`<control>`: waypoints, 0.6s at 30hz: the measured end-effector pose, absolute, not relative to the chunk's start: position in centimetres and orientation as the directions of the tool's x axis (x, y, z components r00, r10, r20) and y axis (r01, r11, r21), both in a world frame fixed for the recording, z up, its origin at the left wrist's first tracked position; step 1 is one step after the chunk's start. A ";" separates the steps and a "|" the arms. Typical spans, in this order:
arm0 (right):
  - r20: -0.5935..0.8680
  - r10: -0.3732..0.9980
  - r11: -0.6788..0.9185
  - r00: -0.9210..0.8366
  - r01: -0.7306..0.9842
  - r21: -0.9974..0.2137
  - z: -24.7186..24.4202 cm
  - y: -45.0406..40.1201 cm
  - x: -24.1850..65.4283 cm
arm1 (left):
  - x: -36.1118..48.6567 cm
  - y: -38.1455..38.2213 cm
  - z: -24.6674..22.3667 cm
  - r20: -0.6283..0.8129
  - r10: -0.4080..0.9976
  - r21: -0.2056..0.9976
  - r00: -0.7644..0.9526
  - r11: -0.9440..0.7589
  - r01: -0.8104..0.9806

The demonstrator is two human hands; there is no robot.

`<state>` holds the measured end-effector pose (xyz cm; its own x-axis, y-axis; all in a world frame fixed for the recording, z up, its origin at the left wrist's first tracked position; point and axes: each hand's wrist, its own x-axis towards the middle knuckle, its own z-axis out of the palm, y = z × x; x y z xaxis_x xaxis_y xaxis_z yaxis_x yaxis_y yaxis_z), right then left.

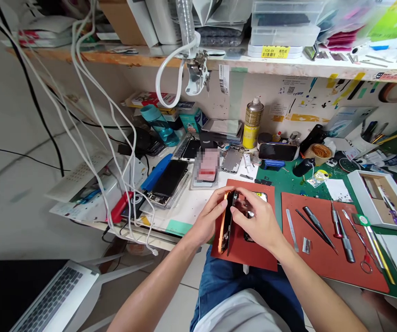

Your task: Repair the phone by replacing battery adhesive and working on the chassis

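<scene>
An orange-edged phone frame [222, 226] stands on its edge over a red-brown mat [264, 258], tilted up from the surface. My left hand [209, 216] is closed round its left side. Against the frame's right side is a dark phone panel [232, 221], gripped by my right hand [258, 219] between thumb and fingers. Frame and panel are close together, with a narrow gap between them. Partly hidden under my right hand, another opened phone part [249, 236] lies on the mat.
On the right, a second mat [291, 203] bears tweezers [316, 230], screwdrivers [345, 244] and other tools. Phones [171, 180] lie at the left, below hanging white cables [105, 184]. A spray can [253, 122] stands at the back beneath a loaded shelf [233, 62].
</scene>
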<state>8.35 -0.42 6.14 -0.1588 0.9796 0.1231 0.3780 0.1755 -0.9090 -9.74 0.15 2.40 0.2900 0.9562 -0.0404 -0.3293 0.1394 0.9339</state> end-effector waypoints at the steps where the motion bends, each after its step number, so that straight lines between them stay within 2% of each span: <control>1: 0.102 0.983 0.157 -0.155 0.405 -0.901 6.7 -0.3 8.2 | -9.3 -0.1 2.5 -0.062 0.963 0.920 0.262 0.157 -0.358; 8: -0.068 0.990 0.025 -0.121 0.638 -0.769 9.6 0.1 7.6 | -7.6 -1.3 3.9 -0.324 0.933 0.658 0.157 0.341 -0.671; 14: -0.072 0.993 0.019 -0.089 0.749 -0.662 10.5 -0.2 7.1 | -7.4 -1.2 4.0 -0.410 0.900 0.558 0.150 0.377 -0.739; 18: -0.102 0.991 0.001 -0.085 0.771 -0.637 10.9 -0.3 7.1 | -7.2 -1.2 4.1 -0.424 0.892 0.541 0.154 0.386 -0.747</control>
<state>7.10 -0.26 10.87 -0.0855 0.9911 -0.1024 0.7707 0.0006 -0.6373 -7.17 -1.24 4.13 0.1543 0.8924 -0.4240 -0.7474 0.3861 0.5406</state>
